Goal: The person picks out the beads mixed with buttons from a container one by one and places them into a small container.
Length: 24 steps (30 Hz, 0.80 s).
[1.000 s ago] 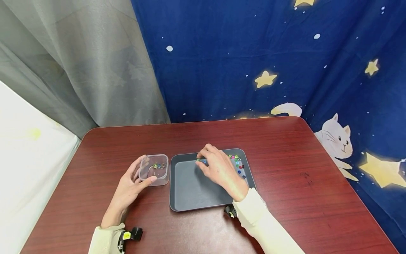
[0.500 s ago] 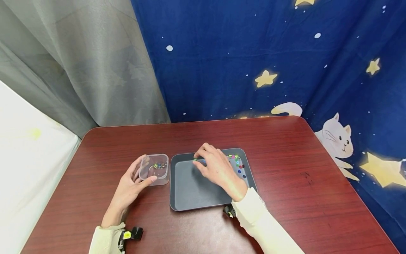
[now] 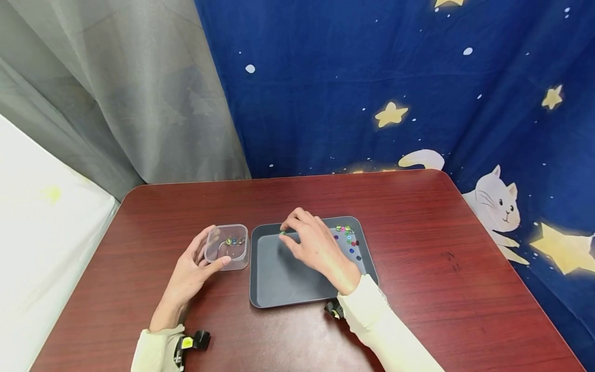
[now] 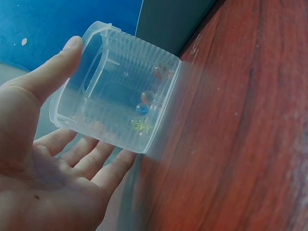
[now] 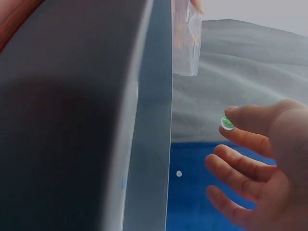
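Note:
My left hand (image 3: 188,279) holds a small clear plastic box (image 4: 113,91), thumb on the near side and fingers behind it. Several glass marbles (image 4: 144,98) lie along the bottom of the box, blue, yellow-green and brownish ones among them. Above the grey tray (image 3: 279,281), my right hand (image 3: 313,248) pinches a clear and green marble (image 5: 227,122) between thumb and index finger; the other fingers are spread. More small colored marbles (image 3: 349,238) sit in the tray's right back corner, beyond that hand. The hand covers part of the tray's back side.
The box stands just left of the tray on a dark red wooden table (image 3: 441,248). Behind the table hang a grey curtain (image 3: 153,103) and a blue curtain (image 3: 316,103) with stars. White cloth (image 3: 42,217) drapes at the left.
My right hand has shifted a little left over the tray with the green marble between its fingertips. My left hand and the box have stayed put.

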Tool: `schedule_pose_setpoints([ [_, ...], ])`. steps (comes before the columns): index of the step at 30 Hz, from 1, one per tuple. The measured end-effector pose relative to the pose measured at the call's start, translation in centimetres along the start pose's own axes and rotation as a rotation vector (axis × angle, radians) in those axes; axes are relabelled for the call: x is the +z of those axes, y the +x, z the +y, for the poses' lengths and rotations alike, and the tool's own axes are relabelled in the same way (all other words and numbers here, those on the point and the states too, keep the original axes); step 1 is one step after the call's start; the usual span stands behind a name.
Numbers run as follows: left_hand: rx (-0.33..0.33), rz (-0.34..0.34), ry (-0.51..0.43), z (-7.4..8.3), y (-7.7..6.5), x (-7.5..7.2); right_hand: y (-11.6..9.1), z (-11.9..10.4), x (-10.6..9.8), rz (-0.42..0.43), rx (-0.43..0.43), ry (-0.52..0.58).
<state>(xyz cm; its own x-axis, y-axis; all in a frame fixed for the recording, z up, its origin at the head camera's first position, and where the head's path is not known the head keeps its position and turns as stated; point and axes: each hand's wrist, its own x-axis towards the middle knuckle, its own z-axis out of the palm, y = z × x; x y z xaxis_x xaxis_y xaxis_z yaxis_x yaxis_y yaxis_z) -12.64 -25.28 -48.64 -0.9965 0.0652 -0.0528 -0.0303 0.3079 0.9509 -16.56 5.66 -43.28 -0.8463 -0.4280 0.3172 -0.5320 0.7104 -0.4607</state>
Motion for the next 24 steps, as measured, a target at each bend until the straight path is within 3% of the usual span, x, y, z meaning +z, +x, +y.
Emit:
schedule_pose_setpoints([
  [24,-0.01,-0.002,-0.007,0.2,0.0,-0.1,0.3,-1.1,0.6,-0.006,-0.03,0.05],
])
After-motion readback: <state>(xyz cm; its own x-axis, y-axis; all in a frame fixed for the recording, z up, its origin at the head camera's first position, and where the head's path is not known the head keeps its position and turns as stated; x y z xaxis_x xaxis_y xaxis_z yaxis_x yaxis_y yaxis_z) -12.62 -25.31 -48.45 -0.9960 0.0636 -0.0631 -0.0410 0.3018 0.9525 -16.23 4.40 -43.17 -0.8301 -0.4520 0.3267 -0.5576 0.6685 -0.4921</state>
